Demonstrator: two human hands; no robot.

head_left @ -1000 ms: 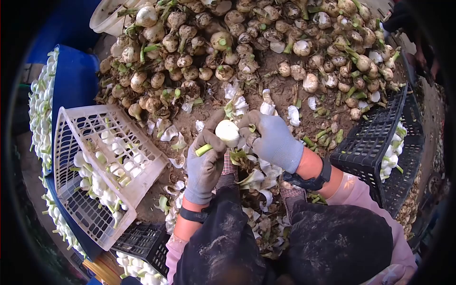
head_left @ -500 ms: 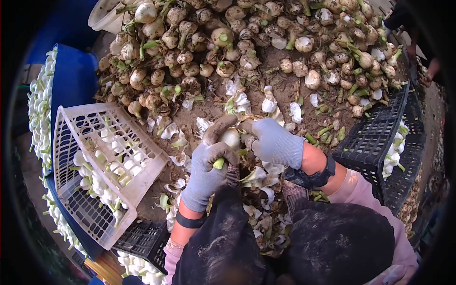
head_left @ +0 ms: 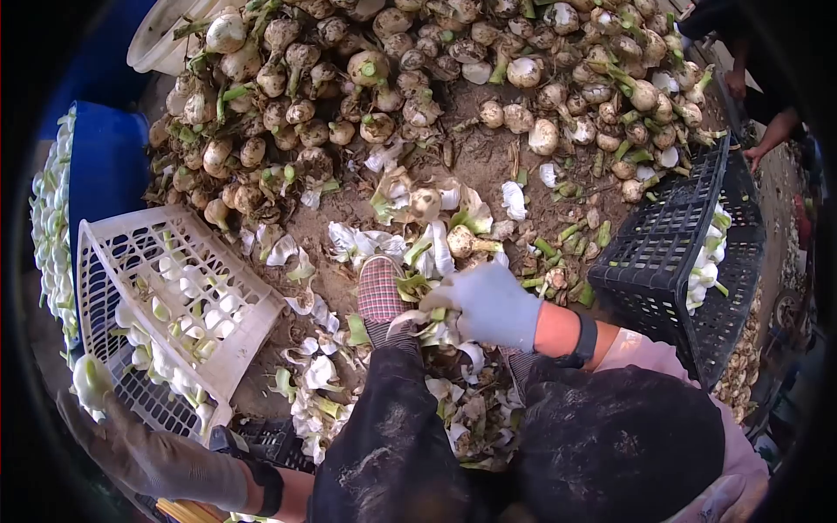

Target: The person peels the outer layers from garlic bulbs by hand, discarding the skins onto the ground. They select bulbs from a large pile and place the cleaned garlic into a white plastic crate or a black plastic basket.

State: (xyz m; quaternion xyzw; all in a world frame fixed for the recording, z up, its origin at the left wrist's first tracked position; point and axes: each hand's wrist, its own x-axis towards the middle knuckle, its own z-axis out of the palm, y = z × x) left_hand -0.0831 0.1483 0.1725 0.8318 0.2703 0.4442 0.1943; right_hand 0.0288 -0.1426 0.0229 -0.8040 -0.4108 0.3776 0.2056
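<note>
My left hand point(head_left: 161, 458), in a dirty grey glove, reaches out at the lower left with its fingers stretched. A peeled white garlic bulb point(head_left: 91, 381) is right at its fingertips, by the near corner of a white plastic crate point(head_left: 187, 288) that holds peeled bulbs. My right hand point(head_left: 488, 309), gloved in light grey, is over the ground between my legs, its fingers closed on garlic peel point(head_left: 427, 324) with a green bit. Just beyond it an unpeeled garlic bulb point(head_left: 462, 240) lies among loose peelings.
A large heap of muddy garlic point(head_left: 305, 96) spreads across the far side. At right stands a black crate point(head_left: 658, 231) with white bulbs inside. A blue container point(head_left: 109, 170) and stacked white bulbs point(head_left: 57, 235) are at left. Another person's hand point(head_left: 767, 144) shows at far right.
My left hand has swung from the middle down to the lower left, carrying the garlic bulb away. My right hand has drawn slightly back toward me. The view has shifted a little.
</note>
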